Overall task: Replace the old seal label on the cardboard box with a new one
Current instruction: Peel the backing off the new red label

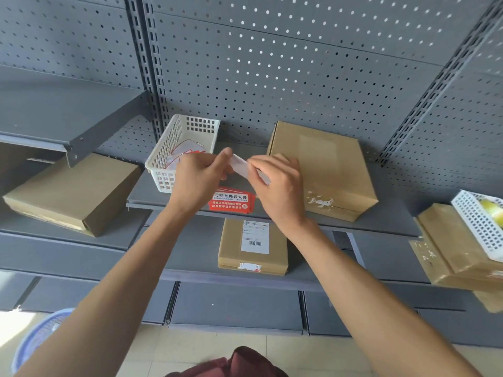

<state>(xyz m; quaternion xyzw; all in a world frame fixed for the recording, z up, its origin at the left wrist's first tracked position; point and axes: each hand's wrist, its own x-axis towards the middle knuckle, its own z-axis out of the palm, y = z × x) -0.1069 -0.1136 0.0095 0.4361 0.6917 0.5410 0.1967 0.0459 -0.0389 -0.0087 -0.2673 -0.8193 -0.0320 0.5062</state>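
Note:
Above the grey shelf (386,213), my left hand (198,180) and my right hand (277,183) both pinch a small white label strip (242,165), one at each end. Below the hands a stack of red seal labels (231,203) with white print lies at the shelf's front edge. To the right lies a cardboard box (326,164). Torn white remnants of an old seal (319,201) cling to its near edge.
A white plastic basket (163,153) with red and white label scraps stands at the left of the shelf. More cardboard boxes lie on the left shelf (73,191), the lower shelf (253,246) and the far right (457,257), beside another white basket (479,221). A blue bin (35,341) is on the floor.

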